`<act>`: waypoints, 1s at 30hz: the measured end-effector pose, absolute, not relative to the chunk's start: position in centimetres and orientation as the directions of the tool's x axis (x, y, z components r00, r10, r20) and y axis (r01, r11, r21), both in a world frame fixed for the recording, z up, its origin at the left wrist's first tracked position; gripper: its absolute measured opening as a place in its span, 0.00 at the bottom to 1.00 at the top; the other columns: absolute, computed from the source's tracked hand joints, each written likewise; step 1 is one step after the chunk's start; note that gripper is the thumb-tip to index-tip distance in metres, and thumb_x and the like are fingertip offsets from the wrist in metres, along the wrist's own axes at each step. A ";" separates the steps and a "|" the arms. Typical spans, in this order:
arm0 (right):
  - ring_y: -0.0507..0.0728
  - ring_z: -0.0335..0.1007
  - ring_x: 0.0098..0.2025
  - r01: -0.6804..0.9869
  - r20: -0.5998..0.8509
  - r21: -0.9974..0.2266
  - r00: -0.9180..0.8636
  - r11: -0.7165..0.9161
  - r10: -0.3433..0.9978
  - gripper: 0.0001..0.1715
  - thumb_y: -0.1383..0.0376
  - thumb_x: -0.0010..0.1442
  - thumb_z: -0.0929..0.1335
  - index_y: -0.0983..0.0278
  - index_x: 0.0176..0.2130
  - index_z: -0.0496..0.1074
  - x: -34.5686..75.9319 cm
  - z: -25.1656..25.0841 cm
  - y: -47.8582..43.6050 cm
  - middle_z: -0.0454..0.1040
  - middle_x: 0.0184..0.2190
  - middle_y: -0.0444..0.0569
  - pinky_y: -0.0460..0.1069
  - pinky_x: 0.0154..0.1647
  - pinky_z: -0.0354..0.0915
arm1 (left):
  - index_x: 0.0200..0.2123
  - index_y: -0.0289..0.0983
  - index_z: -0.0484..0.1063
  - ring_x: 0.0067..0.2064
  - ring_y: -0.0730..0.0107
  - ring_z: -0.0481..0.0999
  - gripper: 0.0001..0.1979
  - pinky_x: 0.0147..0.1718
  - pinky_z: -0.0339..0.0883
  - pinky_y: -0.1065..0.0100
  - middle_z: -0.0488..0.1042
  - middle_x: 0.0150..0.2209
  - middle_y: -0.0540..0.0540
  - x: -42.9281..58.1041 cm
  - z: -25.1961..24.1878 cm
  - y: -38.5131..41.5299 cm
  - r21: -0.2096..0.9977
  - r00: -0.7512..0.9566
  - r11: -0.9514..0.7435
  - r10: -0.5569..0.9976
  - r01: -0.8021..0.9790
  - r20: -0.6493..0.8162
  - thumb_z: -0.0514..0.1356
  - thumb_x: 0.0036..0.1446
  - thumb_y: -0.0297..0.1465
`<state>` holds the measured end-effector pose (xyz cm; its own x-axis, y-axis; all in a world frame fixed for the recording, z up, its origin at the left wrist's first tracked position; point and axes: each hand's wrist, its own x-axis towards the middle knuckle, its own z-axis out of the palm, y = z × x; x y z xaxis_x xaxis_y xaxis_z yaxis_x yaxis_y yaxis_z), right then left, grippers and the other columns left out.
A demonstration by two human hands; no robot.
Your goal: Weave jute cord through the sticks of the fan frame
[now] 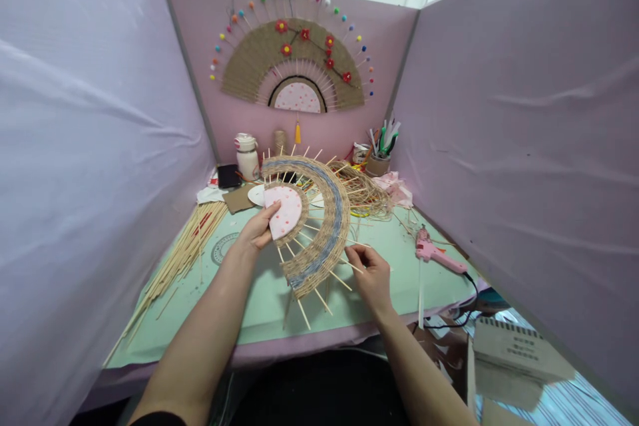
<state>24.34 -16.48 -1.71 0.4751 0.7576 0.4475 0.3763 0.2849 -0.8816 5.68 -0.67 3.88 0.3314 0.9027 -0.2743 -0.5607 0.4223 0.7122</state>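
A half-round woven fan (332, 213) of tan twine with a blue-grey band is held up over the table, tilted on its side. Thin wooden sticks radiate past its outer edge. My left hand (258, 229) is closed on its inner half-disc (287, 212), which is white-pink with red dots, thumb on the front face. At the outer edge, my right hand (369, 276) has its fingers closed against the rim, among the stick ends. Whether a strand of twine is also between those fingers is hidden.
A finished fan (249, 60) with red flowers and pom-poms hangs on the back panel. Wooden sticks (182, 249) lie left, a pink glue gun (436, 251) right. Behind are a twine heap (372, 200), a white bottle (247, 158) and a tool pot (378, 165). Fabric-covered panels enclose the table.
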 end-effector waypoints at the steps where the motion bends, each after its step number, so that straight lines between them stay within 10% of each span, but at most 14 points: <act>1: 0.51 0.61 0.24 0.372 0.445 -0.884 0.477 0.284 0.758 0.13 0.58 0.58 0.68 0.65 0.27 0.72 24.2 -1.8 -16.4 0.70 0.22 0.44 0.46 0.26 0.59 | 0.56 0.24 0.64 0.38 0.63 0.81 0.19 0.46 0.73 0.64 0.80 0.39 0.35 5.7 3.9 -0.7 0.713 0.334 0.424 0.902 -0.559 -0.275 0.51 0.62 0.20; 30: 0.53 0.66 0.31 0.722 0.774 -0.554 0.264 0.414 0.575 0.02 0.66 0.60 0.67 0.63 0.34 0.71 27.9 -0.8 -17.6 0.72 0.28 0.46 0.48 0.31 0.62 | 0.51 0.29 0.69 0.30 0.64 0.81 0.17 0.34 0.77 0.67 0.80 0.36 0.37 3.8 4.6 -0.6 0.892 0.316 0.294 0.931 -0.343 -0.185 0.57 0.57 0.21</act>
